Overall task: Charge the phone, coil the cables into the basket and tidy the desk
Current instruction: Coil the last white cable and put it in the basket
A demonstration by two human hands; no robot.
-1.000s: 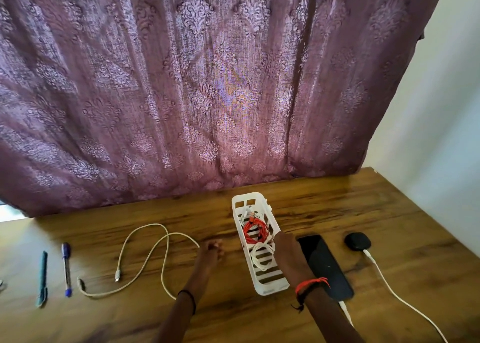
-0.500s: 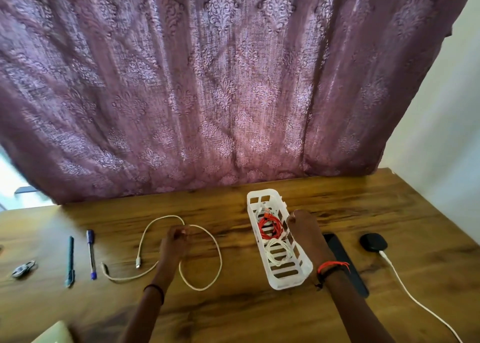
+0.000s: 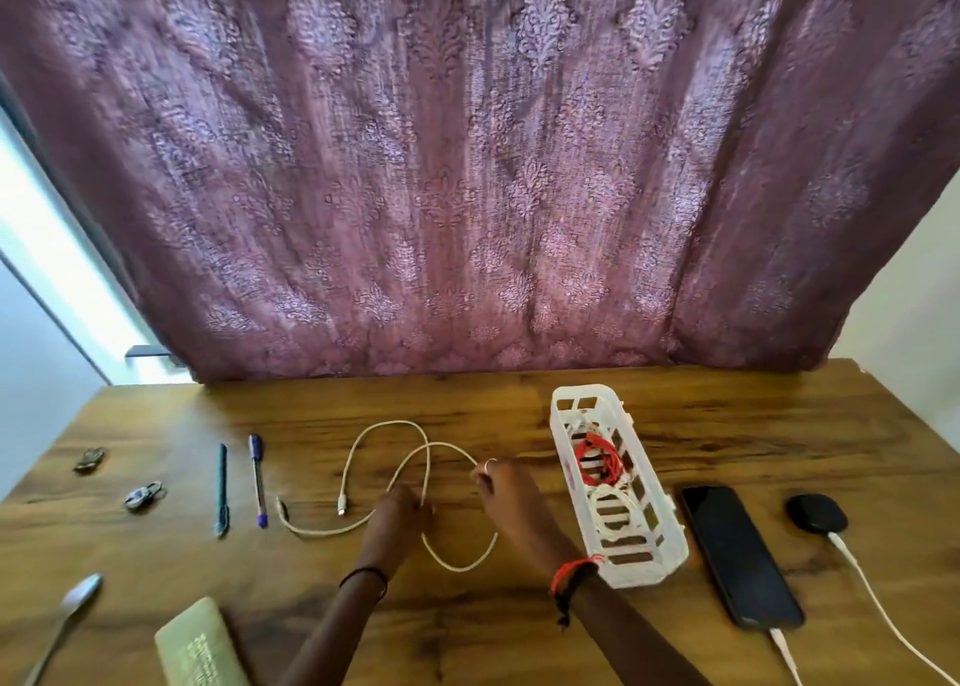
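A loose white cable (image 3: 358,446) lies in loops on the wooden desk (image 3: 753,436). My left hand (image 3: 397,516) grips it where the loops cross. My right hand (image 3: 506,493) pinches the cable's right-hand loop, just left of the white slotted basket (image 3: 563,477). A coiled red cable (image 3: 597,459) and a coiled white cable (image 3: 610,511) lie inside the basket. To the right of the basket the black phone (image 3: 737,553) lies flat with a white charging cable (image 3: 784,654) plugged into its near end.
A black charger puck (image 3: 815,513) with a white lead sits right of the phone. Two pens (image 3: 222,488) (image 3: 257,477), two small metal clips (image 3: 143,496) (image 3: 89,459), a spoon (image 3: 67,618) and a pale flat box (image 3: 200,646) lie at the left. A purple curtain hangs behind.
My right hand left the basket and moved left onto the white cable. My left hand slid along the cable to the crossing. The view shifted left.
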